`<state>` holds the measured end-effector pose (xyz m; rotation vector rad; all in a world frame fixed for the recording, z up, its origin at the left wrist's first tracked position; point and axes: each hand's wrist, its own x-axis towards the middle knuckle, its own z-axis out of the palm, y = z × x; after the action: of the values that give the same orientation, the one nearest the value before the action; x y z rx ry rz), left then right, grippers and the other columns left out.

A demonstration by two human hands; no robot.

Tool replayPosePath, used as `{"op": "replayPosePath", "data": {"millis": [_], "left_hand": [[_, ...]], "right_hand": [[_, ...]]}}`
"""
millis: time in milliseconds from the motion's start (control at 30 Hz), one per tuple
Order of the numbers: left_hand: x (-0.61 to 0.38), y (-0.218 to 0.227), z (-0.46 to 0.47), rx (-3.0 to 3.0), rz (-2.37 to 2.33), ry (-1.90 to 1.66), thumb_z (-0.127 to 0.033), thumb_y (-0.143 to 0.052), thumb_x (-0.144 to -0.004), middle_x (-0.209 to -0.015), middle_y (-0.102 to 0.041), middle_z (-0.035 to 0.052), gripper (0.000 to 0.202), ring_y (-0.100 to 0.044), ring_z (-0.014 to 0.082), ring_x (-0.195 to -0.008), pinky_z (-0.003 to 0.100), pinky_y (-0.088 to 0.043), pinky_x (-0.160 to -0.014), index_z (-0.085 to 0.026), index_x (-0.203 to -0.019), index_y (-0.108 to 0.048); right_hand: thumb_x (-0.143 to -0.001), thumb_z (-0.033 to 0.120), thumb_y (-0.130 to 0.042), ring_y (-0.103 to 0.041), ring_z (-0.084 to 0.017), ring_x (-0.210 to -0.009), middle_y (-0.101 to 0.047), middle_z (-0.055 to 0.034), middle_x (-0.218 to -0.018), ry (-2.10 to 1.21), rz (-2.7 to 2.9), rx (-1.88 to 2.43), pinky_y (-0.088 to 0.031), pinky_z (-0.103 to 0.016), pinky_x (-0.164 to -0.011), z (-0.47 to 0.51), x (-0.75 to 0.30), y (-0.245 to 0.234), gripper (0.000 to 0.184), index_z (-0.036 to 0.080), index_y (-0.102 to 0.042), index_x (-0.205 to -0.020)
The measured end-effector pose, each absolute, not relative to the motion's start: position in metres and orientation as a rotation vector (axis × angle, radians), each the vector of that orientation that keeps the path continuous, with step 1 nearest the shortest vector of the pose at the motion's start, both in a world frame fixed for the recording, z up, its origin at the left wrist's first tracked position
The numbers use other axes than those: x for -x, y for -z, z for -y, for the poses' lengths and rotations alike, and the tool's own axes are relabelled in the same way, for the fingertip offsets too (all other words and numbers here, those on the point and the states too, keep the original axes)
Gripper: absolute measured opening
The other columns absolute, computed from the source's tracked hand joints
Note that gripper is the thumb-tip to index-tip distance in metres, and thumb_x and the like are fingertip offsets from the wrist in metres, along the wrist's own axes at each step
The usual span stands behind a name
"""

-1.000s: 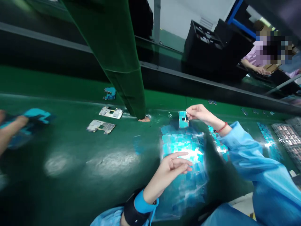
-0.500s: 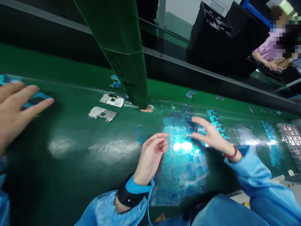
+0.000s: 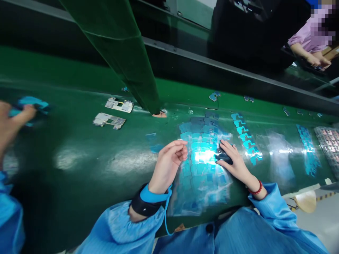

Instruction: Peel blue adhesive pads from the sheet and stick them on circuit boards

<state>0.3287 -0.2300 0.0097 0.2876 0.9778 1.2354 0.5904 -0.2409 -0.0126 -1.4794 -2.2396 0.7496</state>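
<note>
My left hand [image 3: 171,162], a blue and black strap round its wrist, hovers near the left edge of the sheet of blue pieces [image 3: 196,180]. Its fingers are curled, thumb and fingertips together in a pinch. What they hold, if anything, is too small to make out. My right hand [image 3: 235,160], with a red bracelet, rests at the sheet's right side. Its fingers are apart over a dark patch that may be shadow. Under strong glare, the overlapping blue pieces lie in rows on clear film.
Two pale circuit boards [image 3: 109,121] lie left of a green post [image 3: 129,60]. A co-worker's hand [image 3: 16,123] holds blue pieces at far left. Blue strips [image 3: 243,135], clear film [image 3: 280,155] and a tray of parts [image 3: 328,141] lie rightward. Another person [image 3: 312,38] works behind.
My right hand has come down onto the sheet's right side. My left hand keeps its pinch. The co-worker's hand has drawn left with blue pieces, and the camera view has shifted.
</note>
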Motion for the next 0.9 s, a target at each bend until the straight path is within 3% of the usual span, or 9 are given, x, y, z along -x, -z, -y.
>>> {"op": "replayPosePath", "data": {"millis": [100, 200, 300, 400, 500, 600, 733, 900], "left_hand": [[-0.333, -0.012, 0.234, -0.381, -0.972, -1.185, -0.018, -0.069, -0.067, -0.062, -0.061, 0.0017, 0.013, -0.054, 0.0105, -0.057, 0.02, -0.044, -0.055, -0.011, -0.077, -0.071], [-0.34, -0.015, 0.239, -0.601, -1.038, -1.102, -0.026, -0.07, -0.074, -0.075, -0.069, 0.006, 0.017, -0.063, 0.0165, -0.074, 0.026, -0.05, -0.072, -0.013, -0.085, -0.073], [-0.346, -0.017, 0.244, -0.836, -1.049, -1.002, -0.032, -0.066, -0.08, -0.088, -0.072, 0.0073, 0.021, -0.065, 0.0195, -0.086, 0.028, -0.049, -0.082, -0.016, -0.093, -0.072], [-0.348, -0.018, 0.247, -1.022, -1.051, -0.972, -0.031, -0.066, -0.08, -0.085, -0.069, 0.005, 0.019, -0.063, 0.0172, -0.078, 0.026, -0.049, -0.074, -0.017, -0.092, -0.069], [-0.346, -0.018, 0.249, -1.109, -1.082, -0.961, -0.033, -0.066, -0.081, -0.075, -0.069, 0.002, 0.028, -0.061, 0.0151, -0.067, 0.025, -0.047, -0.065, -0.017, -0.104, -0.063], [-0.344, -0.018, 0.249, -1.102, -1.091, -0.986, -0.034, -0.064, -0.083, -0.08, -0.073, 0.0032, 0.039, -0.065, 0.017, -0.074, 0.026, -0.048, -0.071, -0.017, -0.118, -0.057], [-0.344, -0.013, 0.246, -0.897, -0.98, -1.03, -0.038, -0.063, -0.083, -0.084, -0.075, 0.0063, 0.035, -0.07, 0.0219, -0.084, 0.028, -0.051, -0.076, -0.014, -0.107, -0.065], [-0.345, -0.01, 0.243, -0.632, -0.965, -1.09, -0.034, -0.077, -0.071, -0.079, -0.075, 0.0052, 0.034, -0.071, 0.0203, -0.077, 0.023, -0.051, -0.063, -0.014, -0.098, -0.071]], "right_hand": [[-0.091, 0.036, -0.058, -0.048, -0.027, -0.128, -0.054, -0.0119, -0.136, -0.781, 2.107, 1.393, -0.034, -0.051, -0.11, 0.24, -0.584, 0.006, 0.04, 0.025, -0.056, -0.129], [-0.093, 0.031, -0.056, -0.059, -0.023, -0.114, -0.063, -0.0109, -0.122, -0.818, 2.088, 1.331, -0.048, -0.041, -0.1, 0.238, -0.572, -0.01, 0.028, 0.023, -0.063, -0.118], [-0.093, 0.029, -0.057, -0.063, -0.021, -0.101, -0.067, -0.0089, -0.108, -0.889, 2.158, 1.208, -0.052, -0.037, -0.09, 0.233, -0.56, -0.024, 0.023, 0.023, -0.065, -0.113], [-0.093, 0.029, -0.056, -0.064, -0.021, -0.093, -0.069, -0.0081, -0.102, -0.929, 2.241, 1.07, -0.053, -0.036, -0.084, 0.227, -0.55, -0.028, 0.021, 0.023, -0.065, -0.111], [-0.093, 0.034, -0.057, -0.064, -0.021, -0.088, -0.069, -0.0084, -0.099, -0.904, 2.302, 1.027, -0.053, -0.036, -0.08, 0.22, -0.543, -0.03, 0.023, 0.021, -0.063, -0.112], [-0.094, 0.036, -0.055, -0.063, -0.022, -0.088, -0.068, -0.0088, -0.097, -0.812, 2.427, 0.949, -0.052, -0.037, -0.079, 0.215, -0.536, -0.033, 0.028, 0.02, -0.06, -0.117], [-0.091, 0.038, -0.058, -0.062, -0.024, -0.093, -0.065, -0.0109, -0.104, -0.66, 2.541, 0.853, -0.053, -0.04, -0.082, 0.214, -0.532, -0.035, 0.038, 0.018, -0.054, -0.123], [-0.088, 0.033, -0.064, -0.051, -0.027, -0.119, -0.053, -0.0156, -0.129, -0.554, 2.442, 0.898, -0.047, -0.045, -0.097, 0.221, -0.538, -0.033, 0.055, 0.021, -0.043, -0.137]]}}
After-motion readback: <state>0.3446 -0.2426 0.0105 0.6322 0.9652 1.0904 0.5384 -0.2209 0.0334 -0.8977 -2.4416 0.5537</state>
